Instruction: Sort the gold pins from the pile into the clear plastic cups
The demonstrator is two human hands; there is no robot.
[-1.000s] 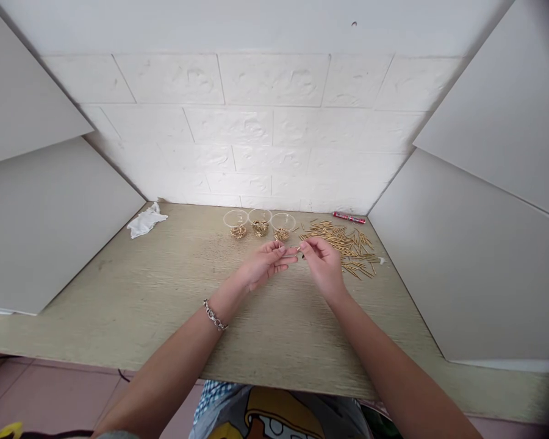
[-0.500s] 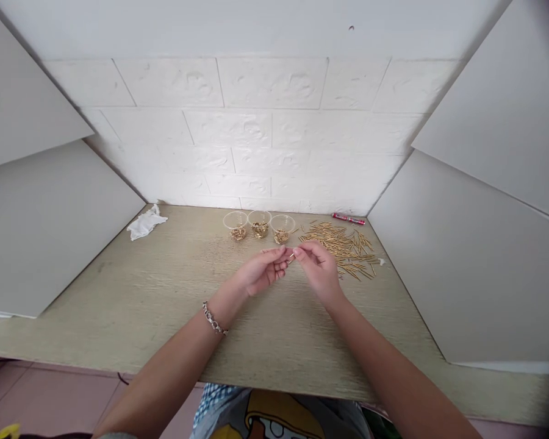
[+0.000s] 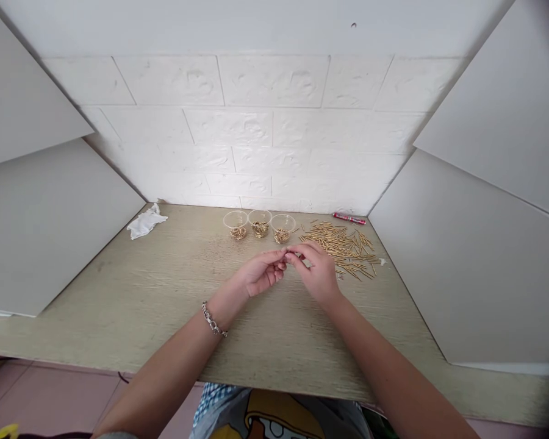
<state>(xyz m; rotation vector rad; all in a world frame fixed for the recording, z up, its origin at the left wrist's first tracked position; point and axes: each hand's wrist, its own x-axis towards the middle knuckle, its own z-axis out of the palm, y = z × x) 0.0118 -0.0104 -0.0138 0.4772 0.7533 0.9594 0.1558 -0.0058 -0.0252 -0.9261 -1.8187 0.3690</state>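
Fine handwork is pictured at a wood-grained worktop [image 3: 274, 347], where three clear plastic cups [image 3: 260, 216] are lined up in a row, each partly filled with small gold-coloured pieces [image 3: 260, 229]. Just in front of the row, the left hand [image 3: 261, 274] and the right hand [image 3: 316, 269] are held tip to tip; on each, thumb and fingers are drawn together, and whether a piece is clamped between them cannot be told, the spot being hidden by the fingers. One silver chain bracelet [image 3: 214, 320] is worn on the left wrist. To the right of the row, a single heap of slender gold-coloured rods [image 3: 336, 242] is spread, too many and too overlapped to be counted, its left side partly hidden by the right hand. Farther right of the row, one red printed tube [image 3: 349, 218] and one small white scrap [image 3: 383, 262] are seen. Well to its left, one crumpled white tissue [image 3: 147, 221] is set down, while tiny specks [image 3: 219, 249] are scattered nearer by. Behind the row, the back edge is bounded by a white brick-patterned wall [image 3: 251, 125]; the sides are bounded by four white panels [image 3: 476, 262], two to each. The widest room for moving is offered left of the row and in front of it, as far as the front edge, which is crossed by both forearms.
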